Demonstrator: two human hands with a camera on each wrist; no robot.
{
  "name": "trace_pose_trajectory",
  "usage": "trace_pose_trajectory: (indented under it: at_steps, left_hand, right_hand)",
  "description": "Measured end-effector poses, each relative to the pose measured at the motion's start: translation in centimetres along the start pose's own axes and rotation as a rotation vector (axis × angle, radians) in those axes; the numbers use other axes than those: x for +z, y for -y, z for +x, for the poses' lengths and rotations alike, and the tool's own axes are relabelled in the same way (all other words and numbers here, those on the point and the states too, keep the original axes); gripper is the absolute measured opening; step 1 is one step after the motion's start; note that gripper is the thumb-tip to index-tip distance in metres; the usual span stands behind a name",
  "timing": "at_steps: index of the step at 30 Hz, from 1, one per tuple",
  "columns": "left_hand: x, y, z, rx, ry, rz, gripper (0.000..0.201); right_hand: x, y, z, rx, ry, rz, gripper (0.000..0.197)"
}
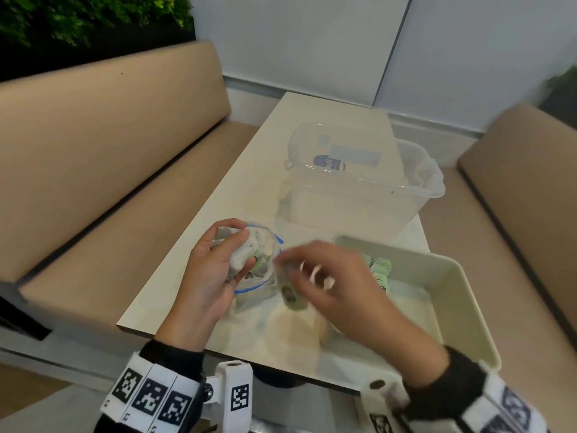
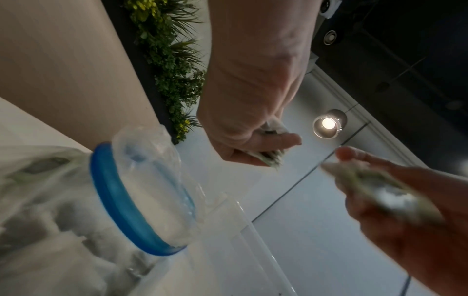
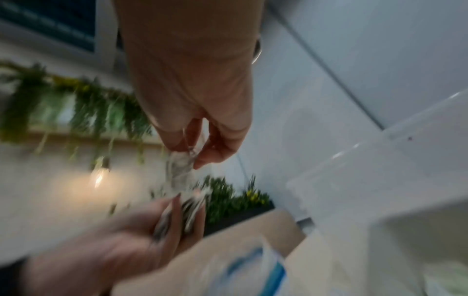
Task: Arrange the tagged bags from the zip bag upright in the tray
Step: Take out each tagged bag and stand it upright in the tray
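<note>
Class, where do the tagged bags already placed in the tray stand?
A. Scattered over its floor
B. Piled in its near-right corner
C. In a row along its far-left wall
C: the green-tagged bags stand in a row by the far-left wall of the tray.

Setting: café or lounge booth. Evidence: two tan upholstered benches (image 1: 103,157) flanking a pale stone-look surface (image 1: 249,182); wall of green foliage (image 1: 78,17); bare hanging bulb (image 2: 328,123); dark ceiling with recessed fittings (image 2: 330,37); pale wall panels (image 1: 312,42).
</note>
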State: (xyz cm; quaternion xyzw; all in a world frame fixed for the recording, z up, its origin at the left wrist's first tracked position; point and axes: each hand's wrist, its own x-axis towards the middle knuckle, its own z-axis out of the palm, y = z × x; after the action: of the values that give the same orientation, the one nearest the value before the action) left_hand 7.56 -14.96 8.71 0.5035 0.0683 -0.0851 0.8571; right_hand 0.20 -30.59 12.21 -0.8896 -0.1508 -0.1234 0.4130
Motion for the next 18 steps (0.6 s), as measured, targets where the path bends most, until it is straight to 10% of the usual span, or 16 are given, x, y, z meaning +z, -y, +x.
trace_pose_trajectory:
  at_steps: [9,18]
  left_hand:
    - [5.1,0.1,-2.1,-0.030,0.326,0.146,0.012]
    - [8.4,1.5,-2.6,0.044,0.306,0.161,0.021]
  right_hand:
    - [-4.8,-0.3,2.5,0.200,-0.276,0.697,0.036]
    - [-4.7,-3.0,0.0,0.271,-0.258,0.349,0.015]
